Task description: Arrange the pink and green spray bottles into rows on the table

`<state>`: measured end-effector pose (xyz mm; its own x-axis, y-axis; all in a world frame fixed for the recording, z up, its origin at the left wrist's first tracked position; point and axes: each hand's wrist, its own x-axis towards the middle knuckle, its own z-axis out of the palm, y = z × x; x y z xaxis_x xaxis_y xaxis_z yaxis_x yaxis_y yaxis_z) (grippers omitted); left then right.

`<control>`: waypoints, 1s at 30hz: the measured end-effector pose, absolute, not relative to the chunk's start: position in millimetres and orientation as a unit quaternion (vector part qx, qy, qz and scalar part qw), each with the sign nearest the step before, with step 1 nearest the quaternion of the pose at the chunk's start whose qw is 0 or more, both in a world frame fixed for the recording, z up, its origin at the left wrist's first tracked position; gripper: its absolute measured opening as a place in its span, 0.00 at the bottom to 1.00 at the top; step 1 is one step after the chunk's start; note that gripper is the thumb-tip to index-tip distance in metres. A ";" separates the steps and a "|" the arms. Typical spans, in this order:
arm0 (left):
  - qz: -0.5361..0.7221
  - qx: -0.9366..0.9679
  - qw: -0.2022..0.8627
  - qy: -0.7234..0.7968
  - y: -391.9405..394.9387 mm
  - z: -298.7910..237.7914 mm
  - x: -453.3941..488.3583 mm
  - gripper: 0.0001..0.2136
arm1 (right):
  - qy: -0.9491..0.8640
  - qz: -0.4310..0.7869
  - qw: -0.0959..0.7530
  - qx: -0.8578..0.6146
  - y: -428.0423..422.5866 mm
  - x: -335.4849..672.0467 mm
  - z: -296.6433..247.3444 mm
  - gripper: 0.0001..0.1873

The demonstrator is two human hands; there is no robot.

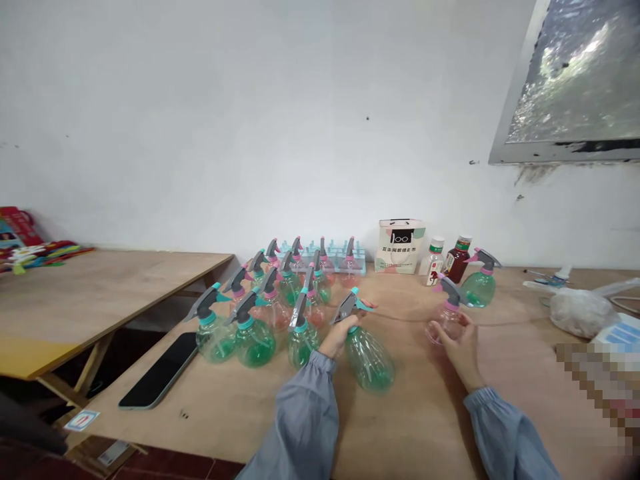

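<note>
Green spray bottle [371, 365]: tilted, neck inside the left grip [336, 337], body slanting down to the right of it, over the counter [415, 427].
Left grip: clamped around that bottle's neck, under the grey trigger head.
Pink spray bottle [444, 321]: upright on the counter, inside the right grip [461, 348].
Right grip: fingers wrapped on the pink bottle's body from the near side.
Bottle cluster [273, 303]: just left of and beyond the left grip, standing in rows.
Phone [160, 372]: well left of the left grip, flat near the counter's edge.
White box [400, 247]: beyond both grips, by the wall.
Second green bottle [479, 285]: just beyond the right grip.
</note>
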<state>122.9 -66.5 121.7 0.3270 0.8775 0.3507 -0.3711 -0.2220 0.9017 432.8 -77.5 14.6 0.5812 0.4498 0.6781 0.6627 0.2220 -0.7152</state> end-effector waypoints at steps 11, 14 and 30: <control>0.522 0.579 0.565 0.270 -63.5 120.0 127.9 0.07 | -0.441 -0.042 0.661 -0.605 -86.5 391.7 16.7 0.43; 0.570 0.553 0.522 0.310 -63.8 118.3 132.3 0.04 | -0.446 -0.040 0.659 -0.605 -87.9 387.9 15.1 0.43; 0.558 0.558 0.530 0.310 -65.7 124.5 128.3 0.08 | -0.459 0.005 0.652 -0.603 -93.7 380.7 12.1 0.46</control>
<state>128.3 -65.7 124.5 0.1859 0.9376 0.2937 -0.2450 -0.2453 0.9380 380.7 -93.7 12.1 0.5784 0.5600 0.5931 0.5480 0.2718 -0.7911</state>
